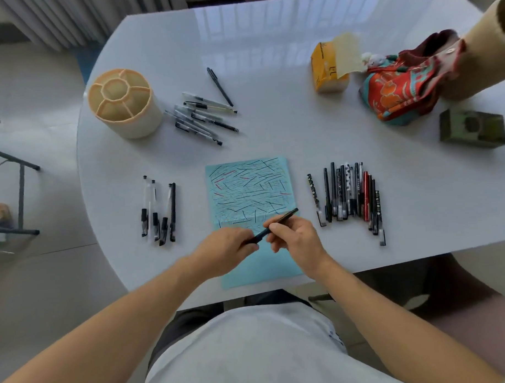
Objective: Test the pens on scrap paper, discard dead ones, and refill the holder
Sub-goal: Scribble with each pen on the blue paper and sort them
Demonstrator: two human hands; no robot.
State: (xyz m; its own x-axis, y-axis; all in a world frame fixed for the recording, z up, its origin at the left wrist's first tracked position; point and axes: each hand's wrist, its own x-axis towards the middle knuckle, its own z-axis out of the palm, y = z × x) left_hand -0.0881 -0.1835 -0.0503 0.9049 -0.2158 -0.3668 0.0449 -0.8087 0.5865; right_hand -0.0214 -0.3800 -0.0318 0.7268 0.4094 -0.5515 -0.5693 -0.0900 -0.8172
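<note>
Both hands' grip (261, 234) holds black pen (278, 222) over blue paper (245, 186).

We see a glossy white table (268, 33); behind it hang pale curtains (68, 20), below it lies light floor (48, 270).

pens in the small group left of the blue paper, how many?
4. All lie side by side on the table left of the blue paper: two clear-barrelled pens, then two darker ones. They overlap little, so a hidden one is unlikely.
</note>
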